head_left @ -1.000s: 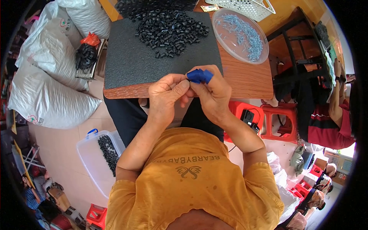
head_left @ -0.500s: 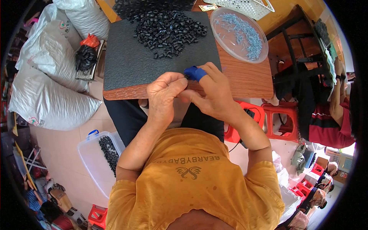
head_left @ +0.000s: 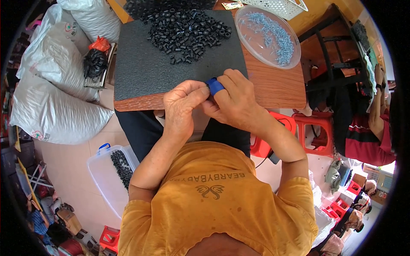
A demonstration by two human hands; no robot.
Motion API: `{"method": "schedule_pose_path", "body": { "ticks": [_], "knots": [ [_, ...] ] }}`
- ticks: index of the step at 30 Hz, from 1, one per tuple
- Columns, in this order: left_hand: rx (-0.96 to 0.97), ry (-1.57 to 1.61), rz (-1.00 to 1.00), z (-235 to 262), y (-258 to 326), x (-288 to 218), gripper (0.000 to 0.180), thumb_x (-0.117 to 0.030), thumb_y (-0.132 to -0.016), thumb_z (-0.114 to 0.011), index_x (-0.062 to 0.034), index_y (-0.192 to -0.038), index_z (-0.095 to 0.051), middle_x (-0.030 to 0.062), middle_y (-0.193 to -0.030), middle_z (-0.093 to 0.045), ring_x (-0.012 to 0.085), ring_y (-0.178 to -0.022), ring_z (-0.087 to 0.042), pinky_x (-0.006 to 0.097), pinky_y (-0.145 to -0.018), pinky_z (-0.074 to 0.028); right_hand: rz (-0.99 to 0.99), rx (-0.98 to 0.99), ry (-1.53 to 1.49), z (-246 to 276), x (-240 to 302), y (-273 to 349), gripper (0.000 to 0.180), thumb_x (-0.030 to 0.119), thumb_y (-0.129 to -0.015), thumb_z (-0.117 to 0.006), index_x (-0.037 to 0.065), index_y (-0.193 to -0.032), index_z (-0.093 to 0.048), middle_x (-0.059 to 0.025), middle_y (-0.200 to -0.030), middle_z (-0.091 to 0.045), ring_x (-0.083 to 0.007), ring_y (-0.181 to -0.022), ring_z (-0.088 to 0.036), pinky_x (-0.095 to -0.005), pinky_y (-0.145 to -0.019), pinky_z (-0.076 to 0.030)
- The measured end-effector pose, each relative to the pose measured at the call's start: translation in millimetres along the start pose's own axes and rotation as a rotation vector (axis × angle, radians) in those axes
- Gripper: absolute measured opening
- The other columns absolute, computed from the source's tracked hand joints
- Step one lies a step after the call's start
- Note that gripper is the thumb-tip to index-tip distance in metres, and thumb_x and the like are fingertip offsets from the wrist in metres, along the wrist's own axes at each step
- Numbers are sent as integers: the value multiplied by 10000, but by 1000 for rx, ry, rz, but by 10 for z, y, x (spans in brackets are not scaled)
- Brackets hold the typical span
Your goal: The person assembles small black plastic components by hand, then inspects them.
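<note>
My left hand [head_left: 181,102] is closed in a pinch at the table's near edge, its thumb and forefinger on a tiny dark piece mostly hidden by the fingertips. Against it presses my right hand [head_left: 235,96], fingers curled and thumb tucked in; a blue wrap [head_left: 216,86] covers its forefinger. Whatever the right fingers hold, if anything, is out of sight. Beyond both hands, a heap of small black tube-shaped parts [head_left: 188,36] lies on a dark textured mat [head_left: 139,64].
A round clear tray [head_left: 257,50] of small bluish-silver pieces stands on the wooden table [head_left: 277,87] at right, near a white perforated basket [head_left: 279,9]. White sacks [head_left: 64,106] are at left. A clear bin [head_left: 102,177] with black parts sits on the floor; red stools [head_left: 314,132] stand at right.
My right fingers have curled in, and the right thumb has come up toward the left fingertips. The blue-wrapped forefinger has turned. My left hand stays nearly still.
</note>
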State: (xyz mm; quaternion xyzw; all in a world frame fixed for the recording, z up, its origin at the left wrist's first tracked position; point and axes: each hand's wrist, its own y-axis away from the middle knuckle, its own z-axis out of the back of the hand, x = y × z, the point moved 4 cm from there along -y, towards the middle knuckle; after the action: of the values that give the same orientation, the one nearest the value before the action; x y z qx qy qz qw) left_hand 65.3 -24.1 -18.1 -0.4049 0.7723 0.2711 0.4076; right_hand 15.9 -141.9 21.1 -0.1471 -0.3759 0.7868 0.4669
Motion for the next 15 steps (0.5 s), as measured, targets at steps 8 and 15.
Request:
{"method": "schedule_pose_path", "body": {
  "ticks": [8, 15],
  "knots": [
    [147, -66, 126, 79, 37, 46, 262, -166, -951, -579, 77, -1015, -653, 83, -816, -666, 122, -688, -606, 245, -653, -486, -14, 33, -3, 31, -54, 56, 294, 148, -570, -730, 49, -660, -469, -110, -693, -456, -278, -649, -478, -394, -560, -402],
    [153, -145, 75, 80, 68, 103, 294, -177, -953, -576, 96, -1018, -665, 108, -775, -664, 157, -620, -602, 266, -560, -490, 78, -30, -23, 12, -20, 88, 263, 132, -583, -713, 35, -648, -478, -113, -696, -447, -271, -652, -457, -392, -574, -402]
  ]
}}
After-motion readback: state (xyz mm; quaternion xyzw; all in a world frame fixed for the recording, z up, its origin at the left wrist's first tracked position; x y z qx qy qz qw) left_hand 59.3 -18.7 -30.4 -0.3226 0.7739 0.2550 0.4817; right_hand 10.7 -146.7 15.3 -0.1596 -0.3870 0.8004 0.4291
